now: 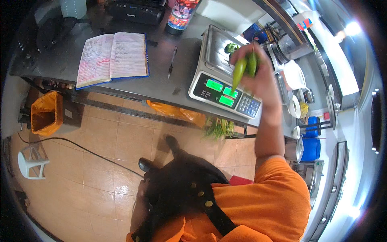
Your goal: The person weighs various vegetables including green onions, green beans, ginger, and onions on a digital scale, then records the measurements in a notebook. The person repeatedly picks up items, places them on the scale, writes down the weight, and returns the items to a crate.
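My right hand [257, 78] is raised over the digital scale and grips several long green chili peppers [240, 71], their pointed ends toward the display. Under and beside it, dark green peppers [231, 48] rest on the metal pan [217, 45]. The scale [198, 78] has lit green readouts and a keypad, partly covered from view by the hand. Low at my side, my left hand [143, 187] is next to the black apron [181, 178]. Its fingers are mostly hidden, so I cannot tell whether it holds anything.
On the dark table [169, 90] are an open lined notebook [127, 57] with handwriting, a pen [172, 62], a Tronsmart speaker [136, 13] and a printed tumbler [181, 18]. An orange-lined bin [47, 113], a white stool [31, 163] and a black cable [90, 151] are on the tiled floor.
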Available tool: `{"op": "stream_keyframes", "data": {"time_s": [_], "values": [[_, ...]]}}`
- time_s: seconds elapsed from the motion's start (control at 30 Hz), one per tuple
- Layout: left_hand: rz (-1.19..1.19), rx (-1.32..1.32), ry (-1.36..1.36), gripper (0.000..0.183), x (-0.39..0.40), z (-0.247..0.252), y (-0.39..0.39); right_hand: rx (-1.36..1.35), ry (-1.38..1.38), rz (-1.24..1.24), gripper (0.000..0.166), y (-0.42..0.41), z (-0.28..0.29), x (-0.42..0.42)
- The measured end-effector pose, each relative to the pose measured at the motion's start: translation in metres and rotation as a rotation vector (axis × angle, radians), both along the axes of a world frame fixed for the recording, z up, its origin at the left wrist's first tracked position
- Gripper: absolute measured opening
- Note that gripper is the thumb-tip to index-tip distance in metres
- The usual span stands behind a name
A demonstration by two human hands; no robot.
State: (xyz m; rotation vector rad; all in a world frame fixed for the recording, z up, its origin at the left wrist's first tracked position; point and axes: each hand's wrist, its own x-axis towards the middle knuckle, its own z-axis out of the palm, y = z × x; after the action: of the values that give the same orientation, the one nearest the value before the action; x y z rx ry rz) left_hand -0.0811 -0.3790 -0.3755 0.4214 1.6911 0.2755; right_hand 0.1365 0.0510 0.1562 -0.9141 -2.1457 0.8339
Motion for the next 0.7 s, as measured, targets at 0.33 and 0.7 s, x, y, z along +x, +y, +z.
{"op": "stream_keyframes", "data": {"time_s": [0.33, 0.7], "values": [[-0.084, -0.017, -0.027, 0.078, -0.015, -0.031, -0.022, 0.182, -0.705, -0.283, 0.066, 0.115, -0.014, 0.100], [0.317, -0.053, -0.123, 0.126, 0.096, -0.120, -0.037, 0.167, -0.321, 0.364, 0.021, -0.102, -0.196, -0.090]]}}
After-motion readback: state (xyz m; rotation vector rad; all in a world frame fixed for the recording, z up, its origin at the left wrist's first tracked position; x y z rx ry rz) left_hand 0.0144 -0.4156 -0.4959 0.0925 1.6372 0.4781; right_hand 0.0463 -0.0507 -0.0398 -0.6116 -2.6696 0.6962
